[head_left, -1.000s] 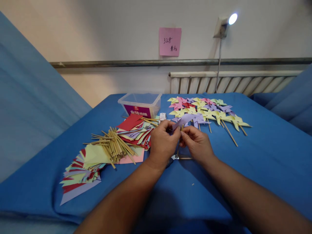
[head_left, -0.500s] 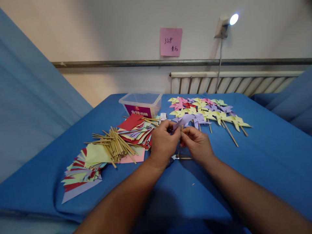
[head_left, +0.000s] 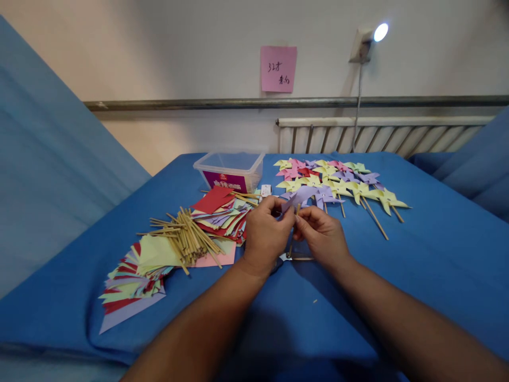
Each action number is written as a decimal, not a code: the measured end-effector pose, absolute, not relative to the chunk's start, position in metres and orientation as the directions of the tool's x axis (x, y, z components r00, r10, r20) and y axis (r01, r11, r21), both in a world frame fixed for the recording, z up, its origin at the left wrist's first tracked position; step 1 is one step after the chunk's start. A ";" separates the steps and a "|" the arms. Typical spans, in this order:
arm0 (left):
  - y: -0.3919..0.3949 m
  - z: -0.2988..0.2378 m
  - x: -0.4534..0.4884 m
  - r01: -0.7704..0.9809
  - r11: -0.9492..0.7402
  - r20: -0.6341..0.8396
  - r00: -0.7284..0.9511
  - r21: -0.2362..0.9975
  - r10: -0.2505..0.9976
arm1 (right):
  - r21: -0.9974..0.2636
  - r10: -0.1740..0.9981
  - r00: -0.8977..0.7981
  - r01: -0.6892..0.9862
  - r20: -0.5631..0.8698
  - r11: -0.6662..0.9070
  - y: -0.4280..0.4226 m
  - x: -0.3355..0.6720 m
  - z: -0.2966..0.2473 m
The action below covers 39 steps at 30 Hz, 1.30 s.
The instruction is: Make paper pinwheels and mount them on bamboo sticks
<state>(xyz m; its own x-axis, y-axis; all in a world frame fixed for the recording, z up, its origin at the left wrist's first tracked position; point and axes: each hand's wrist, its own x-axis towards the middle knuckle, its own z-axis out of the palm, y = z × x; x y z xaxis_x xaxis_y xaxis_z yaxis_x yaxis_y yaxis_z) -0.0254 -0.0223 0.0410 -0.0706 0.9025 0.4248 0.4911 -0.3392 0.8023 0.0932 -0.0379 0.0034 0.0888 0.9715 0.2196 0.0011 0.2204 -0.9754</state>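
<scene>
My left hand point(head_left: 267, 231) is closed on a purple paper pinwheel point(head_left: 293, 200), whose blades rise above the fingers. Close beside it, my right hand point(head_left: 322, 233) pinches a thin wooden stick point(head_left: 291, 245) near its upper end, right by the pinwheel. Fingers cover the spot where paper and stick come together, so I cannot tell whether they are joined. Below the hands lie scissors point(head_left: 285, 258), partly hidden by my left wrist. Several finished pinwheels point(head_left: 360, 190) in yellow, pink, purple and red lie behind my right hand.
To the left are a pile of wooden sticks point(head_left: 189, 239), a stack of cut coloured papers point(head_left: 222, 215) and a second fanned stack point(head_left: 135, 281). A clear plastic tub point(head_left: 228, 172) stands behind them with a small white box point(head_left: 265, 190). Blue cloth point(head_left: 417, 286) covers the table.
Both hands hold nearly the same place and grip. The top of the stick has shifted very slightly to the right.
</scene>
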 end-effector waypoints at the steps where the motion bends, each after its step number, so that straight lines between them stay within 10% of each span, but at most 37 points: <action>1: -0.022 0.041 -0.025 0.492 -0.338 0.423 -0.069 0.802 0.904 | -0.976 0.972 0.087 0.005 0.219 0.220 -0.038 0.093 0.003; 39: -0.025 0.038 -0.026 0.498 -0.398 0.476 -0.036 0.770 0.879 | -0.973 0.972 0.042 0.009 0.233 0.233 -0.035 0.095 -0.006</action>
